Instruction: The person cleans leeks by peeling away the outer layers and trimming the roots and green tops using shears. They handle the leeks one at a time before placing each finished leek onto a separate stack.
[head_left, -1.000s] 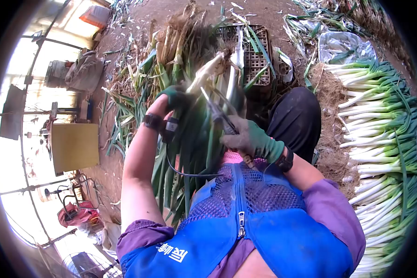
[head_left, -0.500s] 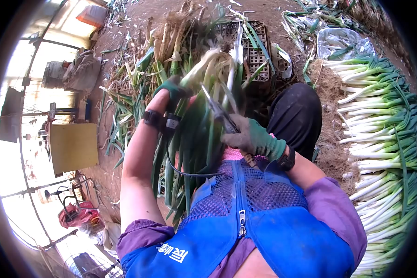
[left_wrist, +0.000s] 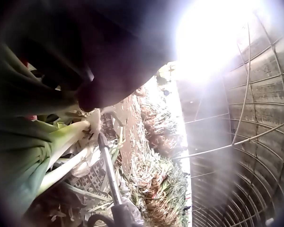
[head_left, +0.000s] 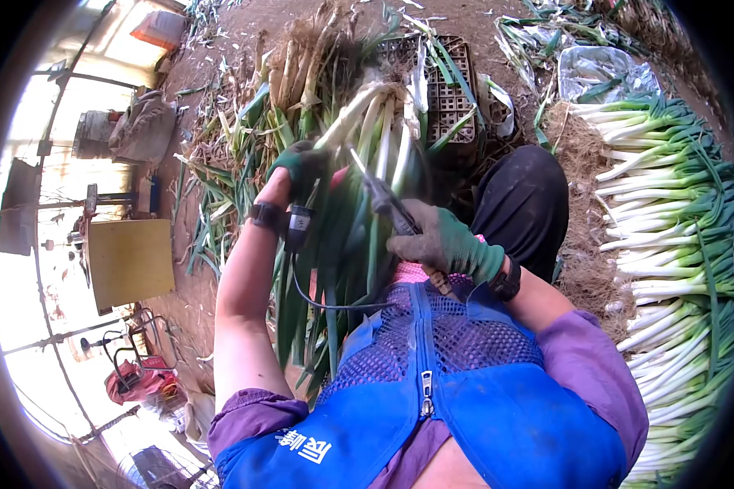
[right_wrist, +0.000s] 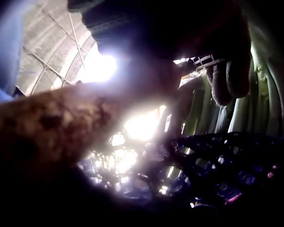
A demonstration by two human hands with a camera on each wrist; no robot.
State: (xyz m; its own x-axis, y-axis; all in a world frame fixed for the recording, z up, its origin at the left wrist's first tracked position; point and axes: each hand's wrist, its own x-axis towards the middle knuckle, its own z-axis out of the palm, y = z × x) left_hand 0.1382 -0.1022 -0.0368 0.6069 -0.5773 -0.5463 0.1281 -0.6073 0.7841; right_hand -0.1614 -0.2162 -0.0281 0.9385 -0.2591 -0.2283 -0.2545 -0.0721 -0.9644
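In the head view my gloved left hand (head_left: 300,169) grips long green onions (head_left: 352,121), white shanks and roots pointing away from me, green leaves hanging toward the lap. My gloved right hand (head_left: 444,242) holds a blow gun (head_left: 393,208) by its handle, its slim metal nozzle angled toward the white shanks. The left wrist view shows the nozzle (left_wrist: 109,165) with its tip right at the pale stem bases (left_wrist: 80,130); the left hand is a dark shape above. Fingers (right_wrist: 221,85) of the right hand appear dark in the right wrist view, above mesh cloth.
A heap of untrimmed green onions (head_left: 298,69) lies ahead on the left, beside a brown plastic crate (head_left: 453,106). Cleaned green onions (head_left: 652,236) form a long row at the right, near a clear plastic bag (head_left: 603,77). A yellow board (head_left: 130,257) stands at far left.
The left hand has shifted slightly left, and the white shanks, blurred at first, now show more separately. The right hand and blow gun have hardly moved.
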